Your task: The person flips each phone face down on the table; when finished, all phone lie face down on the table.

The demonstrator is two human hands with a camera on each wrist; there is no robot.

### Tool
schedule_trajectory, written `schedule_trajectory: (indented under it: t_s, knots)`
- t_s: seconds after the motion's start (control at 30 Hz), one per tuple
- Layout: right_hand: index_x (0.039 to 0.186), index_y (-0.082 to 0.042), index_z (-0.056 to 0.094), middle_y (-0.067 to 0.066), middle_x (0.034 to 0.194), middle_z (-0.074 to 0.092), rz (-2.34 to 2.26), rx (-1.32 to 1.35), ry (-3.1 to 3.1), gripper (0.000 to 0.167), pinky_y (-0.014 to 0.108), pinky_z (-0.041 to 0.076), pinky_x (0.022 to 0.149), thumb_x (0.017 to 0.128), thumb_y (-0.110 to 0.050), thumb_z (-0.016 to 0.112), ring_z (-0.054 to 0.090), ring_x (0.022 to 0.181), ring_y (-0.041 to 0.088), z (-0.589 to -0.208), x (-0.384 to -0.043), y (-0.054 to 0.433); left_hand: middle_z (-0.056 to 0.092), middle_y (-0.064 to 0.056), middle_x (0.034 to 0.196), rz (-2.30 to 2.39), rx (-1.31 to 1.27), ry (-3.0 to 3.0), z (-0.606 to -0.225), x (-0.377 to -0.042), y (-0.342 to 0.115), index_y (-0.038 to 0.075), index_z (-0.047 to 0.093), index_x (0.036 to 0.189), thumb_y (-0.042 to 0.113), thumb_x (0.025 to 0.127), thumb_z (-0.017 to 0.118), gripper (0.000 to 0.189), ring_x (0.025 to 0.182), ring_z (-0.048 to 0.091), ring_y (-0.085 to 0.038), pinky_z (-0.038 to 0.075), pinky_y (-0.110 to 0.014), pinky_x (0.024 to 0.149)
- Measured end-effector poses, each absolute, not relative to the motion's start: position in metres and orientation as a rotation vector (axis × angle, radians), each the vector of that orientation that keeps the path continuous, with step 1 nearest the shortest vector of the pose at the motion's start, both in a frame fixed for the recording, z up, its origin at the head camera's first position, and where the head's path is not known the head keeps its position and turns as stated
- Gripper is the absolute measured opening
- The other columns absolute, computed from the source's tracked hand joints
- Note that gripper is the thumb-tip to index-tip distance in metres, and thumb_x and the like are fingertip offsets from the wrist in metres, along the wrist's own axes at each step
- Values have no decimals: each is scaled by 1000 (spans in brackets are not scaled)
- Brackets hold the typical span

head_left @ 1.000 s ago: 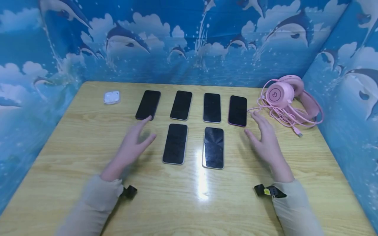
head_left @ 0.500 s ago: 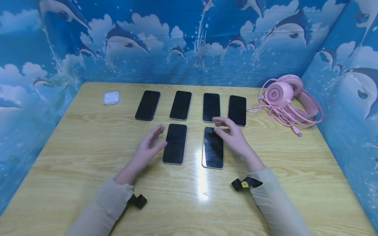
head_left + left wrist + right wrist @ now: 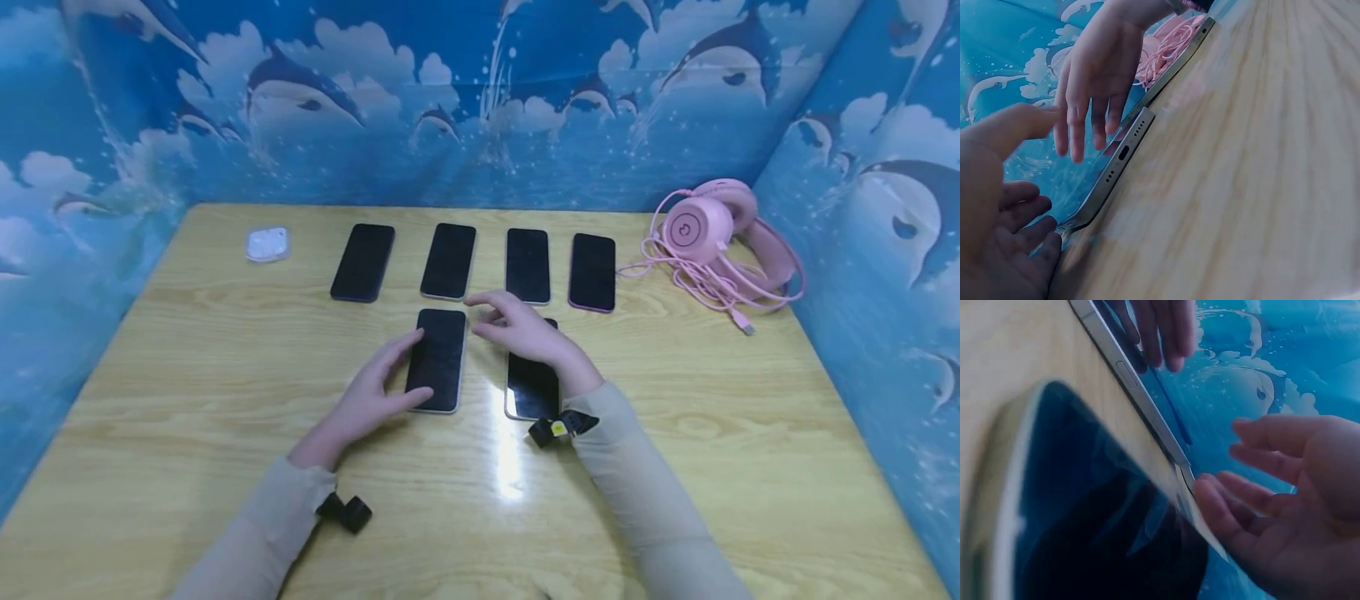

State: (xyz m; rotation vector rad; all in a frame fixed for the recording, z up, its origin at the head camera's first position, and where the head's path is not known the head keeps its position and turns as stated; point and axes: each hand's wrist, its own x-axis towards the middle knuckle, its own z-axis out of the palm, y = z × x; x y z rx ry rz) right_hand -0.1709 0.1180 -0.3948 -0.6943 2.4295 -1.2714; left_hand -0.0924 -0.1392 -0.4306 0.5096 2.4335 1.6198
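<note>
Two dark-screened smartphones lie face up in the front row. Around the left smartphone point(image 3: 437, 358), my left hand point(image 3: 364, 402) has its thumb and fingertips at the left side, hand spread and relaxed. My right hand point(image 3: 523, 332) hovers between the two, its loosely bent fingers at the left smartphone's upper right corner. Its wrist and palm partly cover the right smartphone point(image 3: 532, 390). In the left wrist view, the left smartphone's bottom edge point(image 3: 1124, 153) with its charging port faces the camera, flat on the table. The right wrist view has the right smartphone point(image 3: 1079, 500) large in front.
Behind stands a row of several more smartphones point(image 3: 448, 261) on the wooden table point(image 3: 225, 358). A small white case point(image 3: 267, 244) lies at back left. Pink headphones point(image 3: 701, 229) with a coiled cable occupy the back right, near the dolphin-print backdrop point(image 3: 480, 150).
Both hands have come inward to the left front smartphone. My right hand swept left across the right smartphone, and my left hand moved right to the phone's side. The view shifted slightly.
</note>
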Motion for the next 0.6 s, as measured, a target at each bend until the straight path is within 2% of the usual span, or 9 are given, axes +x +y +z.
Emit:
schedule_trajectory:
  t_s: [0.2, 0.3, 0.6]
  knots:
    - [139, -4, 46, 14, 132, 51, -1106, -775, 2457, 49, 32, 49, 83, 93, -11, 60, 57, 99, 21, -401, -180, 106, 24, -6, 155, 1361, 596, 2573, -434, -94, -141, 18, 25, 152, 41, 78, 78, 94, 141, 23, -24, 22, -46, 113]
    - [140, -4, 45, 14, 126, 54, -1056, -787, 2472, 54, 29, 50, 85, 89, -8, 65, 58, 98, 20, -403, -180, 105, 21, -4, 156, 1278, 638, 2601, -434, -93, -141, 19, 21, 153, 46, 75, 79, 100, 141, 22, -23, 23, -44, 113]
    - [146, -8, 37, 11, 120, 52, -956, -838, 2500, 69, 30, 49, 85, 86, -12, 71, 54, 96, 19, -405, -177, 101, 22, -6, 156, 1203, 658, 2638, -434, -93, -141, 17, 21, 153, 42, 74, 81, 103, 141, 21, -26, 24, -46, 113]
